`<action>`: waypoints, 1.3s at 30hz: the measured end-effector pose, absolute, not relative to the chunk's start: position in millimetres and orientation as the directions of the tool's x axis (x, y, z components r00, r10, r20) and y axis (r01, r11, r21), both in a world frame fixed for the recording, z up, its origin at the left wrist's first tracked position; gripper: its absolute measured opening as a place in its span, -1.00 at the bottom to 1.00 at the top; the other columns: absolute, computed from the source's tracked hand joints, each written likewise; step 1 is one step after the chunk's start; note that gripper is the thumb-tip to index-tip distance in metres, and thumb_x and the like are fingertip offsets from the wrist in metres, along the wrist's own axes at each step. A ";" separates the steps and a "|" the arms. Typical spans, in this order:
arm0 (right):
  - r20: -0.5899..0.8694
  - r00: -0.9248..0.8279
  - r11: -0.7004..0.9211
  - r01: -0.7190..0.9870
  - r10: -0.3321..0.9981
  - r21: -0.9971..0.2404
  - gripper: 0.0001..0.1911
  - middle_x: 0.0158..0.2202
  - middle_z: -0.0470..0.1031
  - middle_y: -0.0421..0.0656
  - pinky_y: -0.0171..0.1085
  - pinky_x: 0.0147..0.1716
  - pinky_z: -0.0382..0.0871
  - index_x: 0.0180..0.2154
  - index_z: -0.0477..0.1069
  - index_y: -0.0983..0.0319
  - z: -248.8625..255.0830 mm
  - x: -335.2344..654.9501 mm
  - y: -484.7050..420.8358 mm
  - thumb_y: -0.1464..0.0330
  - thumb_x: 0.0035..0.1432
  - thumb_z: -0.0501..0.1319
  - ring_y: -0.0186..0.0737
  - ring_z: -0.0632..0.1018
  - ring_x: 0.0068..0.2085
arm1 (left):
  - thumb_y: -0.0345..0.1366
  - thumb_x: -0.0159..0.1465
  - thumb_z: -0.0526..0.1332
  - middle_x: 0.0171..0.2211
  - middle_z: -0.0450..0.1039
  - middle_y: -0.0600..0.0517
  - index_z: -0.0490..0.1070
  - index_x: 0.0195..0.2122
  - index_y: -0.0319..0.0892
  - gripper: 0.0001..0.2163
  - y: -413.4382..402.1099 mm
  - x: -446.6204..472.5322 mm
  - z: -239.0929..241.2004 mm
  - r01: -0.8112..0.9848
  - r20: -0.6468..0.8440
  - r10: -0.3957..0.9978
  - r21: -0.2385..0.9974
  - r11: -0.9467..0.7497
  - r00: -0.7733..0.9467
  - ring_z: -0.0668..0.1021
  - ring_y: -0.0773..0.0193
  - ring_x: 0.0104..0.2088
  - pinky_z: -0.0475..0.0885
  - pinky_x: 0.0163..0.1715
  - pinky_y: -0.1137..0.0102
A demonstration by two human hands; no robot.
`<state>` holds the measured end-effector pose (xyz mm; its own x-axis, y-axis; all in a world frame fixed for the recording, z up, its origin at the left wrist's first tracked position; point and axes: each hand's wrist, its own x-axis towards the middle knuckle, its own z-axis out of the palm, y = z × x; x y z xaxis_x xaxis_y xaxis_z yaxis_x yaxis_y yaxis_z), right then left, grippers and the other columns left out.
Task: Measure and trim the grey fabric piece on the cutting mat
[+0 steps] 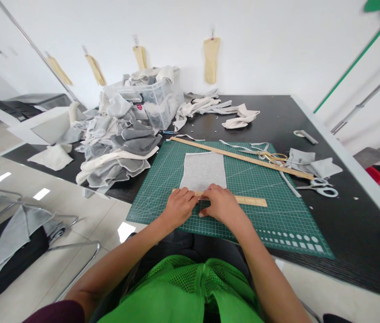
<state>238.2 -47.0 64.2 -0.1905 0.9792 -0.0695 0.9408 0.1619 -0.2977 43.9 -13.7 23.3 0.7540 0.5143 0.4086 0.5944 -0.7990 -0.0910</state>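
While at cloth (204, 170) edge, fingers (186, 194) together

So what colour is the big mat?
The mat is green with pale grid lines, best in the head view.

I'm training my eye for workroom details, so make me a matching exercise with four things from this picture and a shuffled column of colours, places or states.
Things:
1. short ruler
2. clear bin
3. cutting mat
4. long ruler

Descriptions:
A. green, printed with a grid
B. slanting across the far part of the mat
C. lying at the near end of the gray cloth
D. filled with fabric pieces

Right pairs: 1-C, 2-D, 3-A, 4-B.
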 end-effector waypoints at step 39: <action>-0.109 -0.182 0.142 0.942 0.977 -0.303 -0.48 -0.07 0.52 -0.09 -0.18 -0.13 0.29 -0.13 0.61 0.18 70.5 238.0 -45.2 0.07 -0.11 0.55 -0.02 0.54 -0.06 | -0.41 0.39 0.17 -0.26 0.52 -0.03 0.54 -0.20 -0.13 -0.85 11.2 -31.9 33.1 0.630 0.404 0.566 -0.034 -0.776 0.719 0.48 0.15 -0.19 0.38 -0.19 0.25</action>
